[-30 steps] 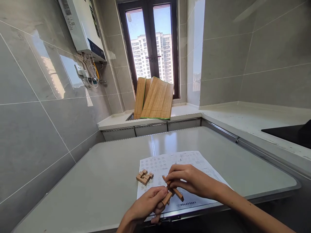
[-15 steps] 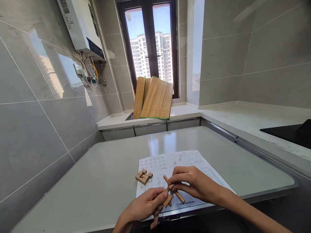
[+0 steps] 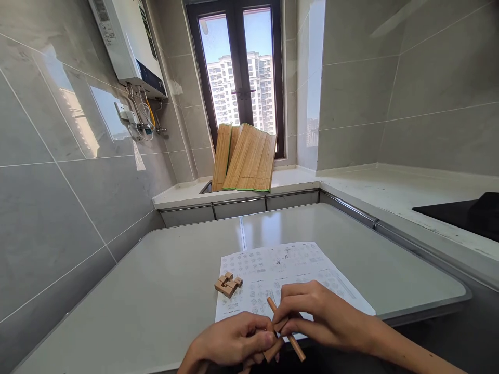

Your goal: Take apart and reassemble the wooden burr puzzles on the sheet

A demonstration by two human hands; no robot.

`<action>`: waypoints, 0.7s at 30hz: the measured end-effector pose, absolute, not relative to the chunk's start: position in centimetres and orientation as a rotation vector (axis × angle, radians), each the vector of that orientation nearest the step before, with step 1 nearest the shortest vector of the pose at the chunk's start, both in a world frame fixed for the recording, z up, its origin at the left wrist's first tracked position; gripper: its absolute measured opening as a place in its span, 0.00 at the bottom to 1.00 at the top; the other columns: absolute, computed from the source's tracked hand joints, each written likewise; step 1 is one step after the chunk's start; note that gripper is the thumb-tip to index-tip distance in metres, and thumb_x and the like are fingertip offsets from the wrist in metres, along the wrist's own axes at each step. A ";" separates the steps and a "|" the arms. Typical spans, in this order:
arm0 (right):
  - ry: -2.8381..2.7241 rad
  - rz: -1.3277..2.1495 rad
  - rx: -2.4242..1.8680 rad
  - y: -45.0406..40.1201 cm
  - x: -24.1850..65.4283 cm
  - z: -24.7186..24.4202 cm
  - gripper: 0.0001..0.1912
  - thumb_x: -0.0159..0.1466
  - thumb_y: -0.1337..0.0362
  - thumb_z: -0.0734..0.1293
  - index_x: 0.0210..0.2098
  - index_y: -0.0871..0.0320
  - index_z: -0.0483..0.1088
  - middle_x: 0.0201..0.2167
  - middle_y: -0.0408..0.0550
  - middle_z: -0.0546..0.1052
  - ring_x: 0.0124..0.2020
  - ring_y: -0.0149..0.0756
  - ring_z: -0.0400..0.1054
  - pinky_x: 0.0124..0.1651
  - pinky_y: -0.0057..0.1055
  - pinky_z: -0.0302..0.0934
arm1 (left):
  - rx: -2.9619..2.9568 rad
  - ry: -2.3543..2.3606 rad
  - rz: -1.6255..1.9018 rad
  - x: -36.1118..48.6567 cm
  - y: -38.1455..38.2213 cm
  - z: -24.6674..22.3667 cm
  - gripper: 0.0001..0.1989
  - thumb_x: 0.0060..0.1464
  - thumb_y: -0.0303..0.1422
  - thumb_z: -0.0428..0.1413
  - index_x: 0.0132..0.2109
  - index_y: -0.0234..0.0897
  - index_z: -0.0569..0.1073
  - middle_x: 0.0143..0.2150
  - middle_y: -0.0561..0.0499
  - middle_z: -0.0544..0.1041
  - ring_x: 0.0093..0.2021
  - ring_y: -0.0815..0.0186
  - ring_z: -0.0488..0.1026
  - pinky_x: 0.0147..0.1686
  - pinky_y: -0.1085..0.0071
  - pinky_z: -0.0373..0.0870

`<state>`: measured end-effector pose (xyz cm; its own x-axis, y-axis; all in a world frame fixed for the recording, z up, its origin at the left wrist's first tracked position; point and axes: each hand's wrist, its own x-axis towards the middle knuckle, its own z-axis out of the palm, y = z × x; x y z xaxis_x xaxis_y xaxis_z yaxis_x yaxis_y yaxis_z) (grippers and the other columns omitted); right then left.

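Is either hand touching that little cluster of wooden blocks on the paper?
No, the block cluster sits apart from the left hand and right hand, which hold other wooden pieces.

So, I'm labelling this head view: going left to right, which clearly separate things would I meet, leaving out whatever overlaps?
White wall-mounted unit → cluster of wooden blocks → long wooden stick → black panel.

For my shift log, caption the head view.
Two hands hold wooden pieces beside a printed sheet.
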<state>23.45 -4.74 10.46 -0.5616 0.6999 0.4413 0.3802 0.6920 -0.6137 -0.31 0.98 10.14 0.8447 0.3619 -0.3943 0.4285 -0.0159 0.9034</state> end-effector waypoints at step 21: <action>-1.960 0.652 -0.973 -5.9 24.2 10.8 0.04 0.69 0.64 0.68 0.37 0.56 0.74 0.34 0.43 0.78 0.35 0.32 0.72 0.39 0.26 0.61 | 1.365 0.501 0.091 -0.8 0.8 9.8 0.24 0.60 0.56 0.55 0.40 0.37 0.67 0.18 0.65 0.54 0.14 0.78 0.45 0.11 0.82 0.52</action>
